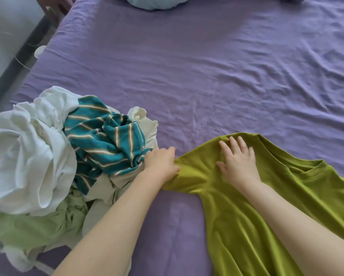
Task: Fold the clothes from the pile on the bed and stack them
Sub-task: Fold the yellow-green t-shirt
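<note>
An olive-green T-shirt [252, 212] lies spread on the purple bed sheet [197, 72] at the lower right, collar toward the right. My right hand [237, 162] rests flat on its sleeve with the fingers straight and spread. My left hand [161, 163] grips the edge of that sleeve, fingers curled round the cloth. The pile [47, 156] sits at the lower left, touching my left hand: white garments, a teal striped top [105, 140] and a pale green piece [37, 224], all crumpled together.
A pale blue pillow [157, 2] lies at the head of the bed. The bed's left edge runs diagonally, with floor, thin cables and a white round object [40, 50] beside it. Wrinkled sheet stretches across the middle and right.
</note>
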Demonstrator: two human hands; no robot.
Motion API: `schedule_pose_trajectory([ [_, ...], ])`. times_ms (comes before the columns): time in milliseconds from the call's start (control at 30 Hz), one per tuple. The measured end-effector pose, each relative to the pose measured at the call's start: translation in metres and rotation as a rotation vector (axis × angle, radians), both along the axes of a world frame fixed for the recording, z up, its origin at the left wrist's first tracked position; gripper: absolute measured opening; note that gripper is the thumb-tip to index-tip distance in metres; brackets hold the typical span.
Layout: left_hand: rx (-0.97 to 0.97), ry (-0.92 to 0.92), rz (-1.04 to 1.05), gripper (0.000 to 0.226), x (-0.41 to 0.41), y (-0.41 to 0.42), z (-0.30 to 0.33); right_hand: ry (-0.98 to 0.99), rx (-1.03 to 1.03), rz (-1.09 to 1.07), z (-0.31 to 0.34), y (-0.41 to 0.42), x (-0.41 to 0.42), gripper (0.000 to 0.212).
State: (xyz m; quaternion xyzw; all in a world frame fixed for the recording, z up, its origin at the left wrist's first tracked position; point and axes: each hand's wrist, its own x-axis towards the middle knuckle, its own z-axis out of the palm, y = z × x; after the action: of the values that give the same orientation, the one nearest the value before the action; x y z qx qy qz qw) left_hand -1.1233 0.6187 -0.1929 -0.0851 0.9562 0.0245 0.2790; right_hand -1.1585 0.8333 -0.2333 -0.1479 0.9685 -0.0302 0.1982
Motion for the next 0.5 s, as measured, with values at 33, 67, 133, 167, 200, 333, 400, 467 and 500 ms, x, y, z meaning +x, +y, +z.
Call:
schedule_pose_trajectory([
  [33, 0.017, 0.011, -0.034, 0.061, 0.002, 0.002, -0.002, 0.011, 0.008, 0.014, 0.0, 0.001, 0.001, 0.064],
  [67, 0.037, 0.017, -0.06, 0.063, 0.004, 0.003, -0.004, 0.029, 0.007, 0.024, 0.0, 0.002, 0.0, 0.061],
  [133, 0.057, 0.001, -0.073, 0.056, 0.003, 0.002, -0.006, 0.077, -0.001, 0.05, 0.001, 0.004, -0.007, 0.055],
  [167, 0.066, -0.011, -0.045, 0.047, 0.001, 0.001, -0.005, 0.102, -0.006, 0.079, 0.002, 0.003, -0.012, 0.053],
  [200, 0.084, -0.017, -0.015, 0.037, 0.001, 0.001, -0.004, 0.116, -0.01, 0.115, 0.003, -0.001, -0.018, 0.052],
  [333, 0.348, 0.149, -0.02, 0.014, 0.005, 0.002, 0.003, 0.045, -0.055, 0.183, 0.006, -0.023, -0.037, 0.054],
  [400, 0.574, 0.155, 0.145, 0.006, 0.01, 0.003, 0.012, 0.068, -0.132, 0.165, 0.01, -0.02, -0.042, 0.034],
  [467, 0.659, 0.16, 0.241, 0.006, 0.018, 0.002, 0.018, 0.103, -0.303, 0.105, 0.014, -0.006, -0.043, 0.02],
  [500, 0.647, 0.176, 0.231, 0.007, 0.023, 0.001, 0.019, 0.097, -0.378, 0.085, 0.016, 0.001, -0.044, 0.017],
])
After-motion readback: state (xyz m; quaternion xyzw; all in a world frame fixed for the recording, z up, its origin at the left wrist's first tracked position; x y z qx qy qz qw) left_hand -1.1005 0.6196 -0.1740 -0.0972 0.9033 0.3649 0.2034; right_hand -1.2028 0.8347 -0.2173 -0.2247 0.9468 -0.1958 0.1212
